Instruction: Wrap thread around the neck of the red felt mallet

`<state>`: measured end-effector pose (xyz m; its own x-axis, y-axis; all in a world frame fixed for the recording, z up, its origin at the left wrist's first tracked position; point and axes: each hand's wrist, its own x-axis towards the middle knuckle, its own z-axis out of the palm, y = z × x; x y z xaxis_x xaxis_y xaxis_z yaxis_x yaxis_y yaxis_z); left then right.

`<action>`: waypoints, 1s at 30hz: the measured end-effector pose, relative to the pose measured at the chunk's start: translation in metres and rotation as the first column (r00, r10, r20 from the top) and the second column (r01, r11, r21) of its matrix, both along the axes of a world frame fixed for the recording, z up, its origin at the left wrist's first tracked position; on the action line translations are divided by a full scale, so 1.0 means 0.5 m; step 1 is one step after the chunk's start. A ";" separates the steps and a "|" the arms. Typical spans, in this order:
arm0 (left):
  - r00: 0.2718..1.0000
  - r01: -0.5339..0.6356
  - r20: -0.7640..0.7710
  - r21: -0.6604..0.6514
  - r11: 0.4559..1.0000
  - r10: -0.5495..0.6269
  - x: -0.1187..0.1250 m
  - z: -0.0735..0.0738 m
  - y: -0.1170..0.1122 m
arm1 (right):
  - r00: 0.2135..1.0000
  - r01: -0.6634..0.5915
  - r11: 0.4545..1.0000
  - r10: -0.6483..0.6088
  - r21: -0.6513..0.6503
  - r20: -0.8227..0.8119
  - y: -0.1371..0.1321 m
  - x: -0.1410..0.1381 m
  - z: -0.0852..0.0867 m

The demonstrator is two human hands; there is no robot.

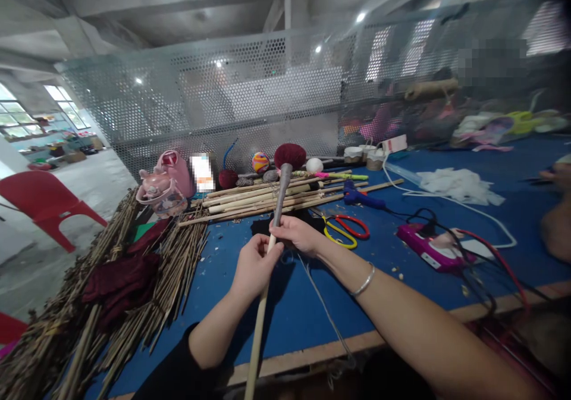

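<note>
A pale wooden stick [257, 336] rises from the table's front edge, tilted slightly right, topped by a round dark red head [289, 156]. Grey yarn wrapping [282, 200] covers its upper part below the head. My left hand [255, 264] is closed around the bare wood just under the wrapping. Just above it, my right hand [298, 235] pinches the stick at the lower end of the wrapping. From near my hands a loose grey yarn strand [322, 299] trails down over the table's front edge. My fingertips partly hide where the wrapping ends.
Pale sticks [250, 200] lie behind my hands. Yellow-and-red-handled scissors [343, 231], a blue glue gun [360, 197] and a magenta power strip [432, 248] are to the right. Bundled twigs [173, 281] and dark red cloth [120, 284] lie left. Another person's hand [557, 180] shows far right.
</note>
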<state>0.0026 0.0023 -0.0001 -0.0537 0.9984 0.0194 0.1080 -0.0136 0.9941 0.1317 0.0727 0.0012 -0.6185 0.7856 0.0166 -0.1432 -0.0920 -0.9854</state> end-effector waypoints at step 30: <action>0.924 0.152 0.373 -0.162 0.975 -0.082 0.016 0.008 -0.006 | 0.996 -0.088 0.996 0.089 0.035 -0.024 -0.009 0.002 0.004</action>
